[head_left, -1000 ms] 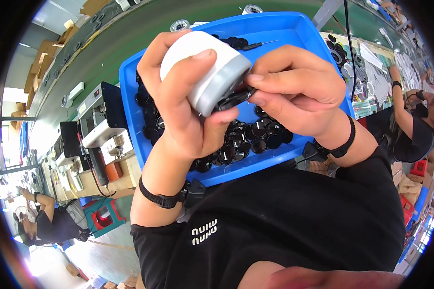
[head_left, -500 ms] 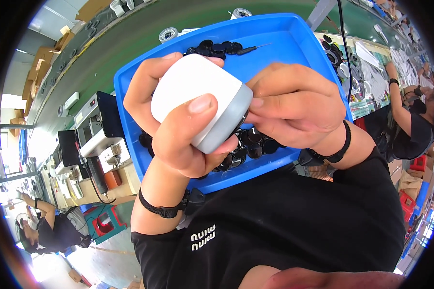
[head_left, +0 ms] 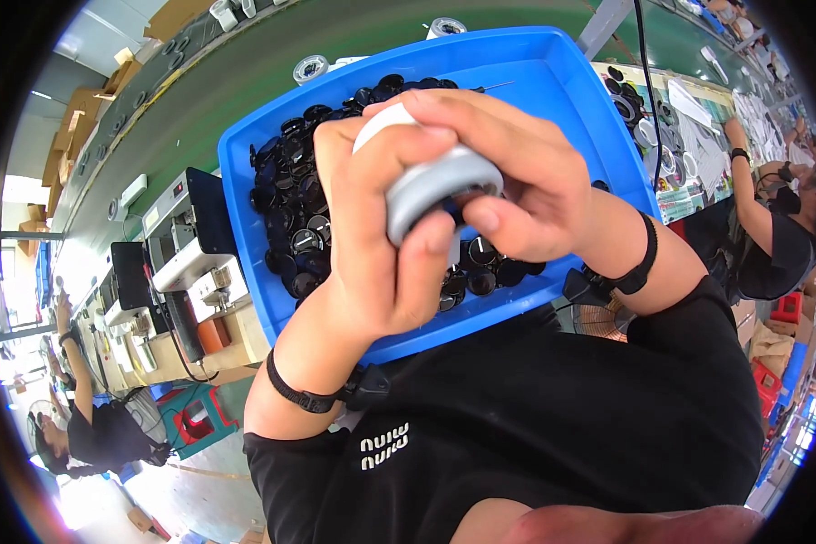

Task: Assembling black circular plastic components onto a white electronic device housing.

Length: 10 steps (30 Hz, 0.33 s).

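White-and-grey round housing [head_left: 431, 177] is being gripped by left hand [head_left: 385, 245] and right hand [head_left: 508, 172] over blue tray [head_left: 553, 82] of black caps [head_left: 304, 218].

Green workbench [head_left: 245, 82] beyond hands; grey machines [head_left: 186, 240] and red stool [head_left: 195, 422] to left; co-worker [head_left: 775, 236] seated far right.

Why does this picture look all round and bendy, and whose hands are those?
The camera sits on a person's head and looks down, and its wide lens bends the edges. The two hands belong to that person. The left hand and right hand both grip a round white and grey piece, held close to the camera. Below it is a blue tray full of small black round parts, resting on a green table. Other people work at the sides.
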Tool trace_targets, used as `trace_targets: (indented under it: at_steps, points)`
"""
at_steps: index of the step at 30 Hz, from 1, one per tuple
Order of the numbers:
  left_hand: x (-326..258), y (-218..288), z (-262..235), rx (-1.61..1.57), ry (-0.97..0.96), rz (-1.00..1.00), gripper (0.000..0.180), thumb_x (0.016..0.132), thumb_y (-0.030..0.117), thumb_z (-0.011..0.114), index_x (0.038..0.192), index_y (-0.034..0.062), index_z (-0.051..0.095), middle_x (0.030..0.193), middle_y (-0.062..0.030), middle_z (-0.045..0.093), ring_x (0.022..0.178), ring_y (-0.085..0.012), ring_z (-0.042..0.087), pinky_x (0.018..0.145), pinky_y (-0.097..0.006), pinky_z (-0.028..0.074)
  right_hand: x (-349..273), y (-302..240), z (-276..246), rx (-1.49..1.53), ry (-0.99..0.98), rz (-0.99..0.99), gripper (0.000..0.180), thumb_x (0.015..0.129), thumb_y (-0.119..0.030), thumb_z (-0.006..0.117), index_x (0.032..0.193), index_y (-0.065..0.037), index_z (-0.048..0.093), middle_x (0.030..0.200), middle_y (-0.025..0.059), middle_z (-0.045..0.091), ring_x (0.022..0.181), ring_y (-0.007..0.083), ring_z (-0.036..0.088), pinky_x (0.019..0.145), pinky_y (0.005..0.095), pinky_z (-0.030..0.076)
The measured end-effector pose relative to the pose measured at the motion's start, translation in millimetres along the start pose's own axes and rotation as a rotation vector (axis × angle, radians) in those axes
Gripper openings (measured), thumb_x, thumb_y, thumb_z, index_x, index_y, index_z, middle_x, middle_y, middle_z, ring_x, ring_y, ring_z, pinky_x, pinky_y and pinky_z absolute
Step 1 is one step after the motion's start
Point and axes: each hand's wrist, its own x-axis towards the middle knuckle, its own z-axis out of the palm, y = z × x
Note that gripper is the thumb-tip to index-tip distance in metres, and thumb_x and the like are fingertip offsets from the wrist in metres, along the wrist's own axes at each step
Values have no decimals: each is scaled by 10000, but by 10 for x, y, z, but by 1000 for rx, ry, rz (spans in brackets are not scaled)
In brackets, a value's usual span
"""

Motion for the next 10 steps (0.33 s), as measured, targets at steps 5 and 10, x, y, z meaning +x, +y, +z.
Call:
trace_targets:
  at_steps: [5,10]
  points:
    - [22,-110,48,-407,209,-376,408,1108,251,443,1433,12,377,1169,-123,617,1010,-163,617,898,-325,516,-98,-51,295,273,185,477,590,986,-208,661,1495,20,468,1210,164,656,1088,218,639,940,341,524]
    - [97,-474,-172,-410,505,-666,572,1103,308,512,1561,70,266,1290,-174,609,1105,-208,618,1020,-369,507,30,181,165,631,-148,1250,855,983,-251,714,1624,-81,176,1573,163,348,1285,248,534,962,384,520]
